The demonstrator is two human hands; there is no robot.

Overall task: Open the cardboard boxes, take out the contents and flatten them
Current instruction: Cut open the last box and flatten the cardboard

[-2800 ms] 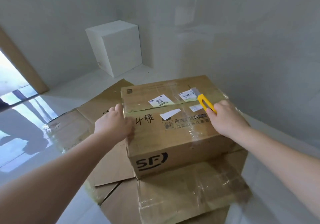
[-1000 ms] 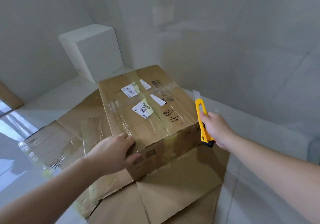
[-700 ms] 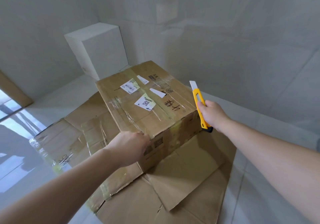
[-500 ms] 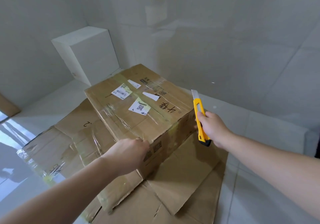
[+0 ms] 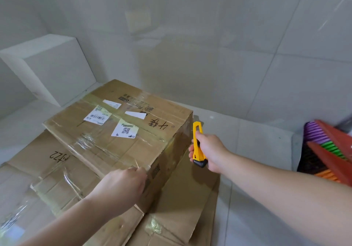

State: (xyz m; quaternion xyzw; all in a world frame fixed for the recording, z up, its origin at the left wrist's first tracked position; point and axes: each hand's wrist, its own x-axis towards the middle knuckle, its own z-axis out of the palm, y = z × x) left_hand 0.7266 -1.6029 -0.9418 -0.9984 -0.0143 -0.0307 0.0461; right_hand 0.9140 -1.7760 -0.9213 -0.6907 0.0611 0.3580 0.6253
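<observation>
A taped brown cardboard box point(image 5: 122, 129) with white labels sits closed on flattened cardboard sheets point(image 5: 182, 211) on the floor. My left hand point(image 5: 122, 184) rests on the box's near corner, fingers curled over the edge. My right hand point(image 5: 209, 150) grips a yellow utility knife point(image 5: 198, 144), held upright just beside the box's right side face near its top edge. The blade tip is hidden against the box.
A white cube-shaped box point(image 5: 47, 66) stands in the back left corner. Tiled walls close in behind and to the right. At the right edge lie a red dustpan and colourful broom bristles point(image 5: 331, 150). More flattened cardboard point(image 5: 38, 179) spreads to the left.
The box has been turned since the earliest frame. My right hand has brought the knife from the box's top down to its right side. My left hand stays on the near corner.
</observation>
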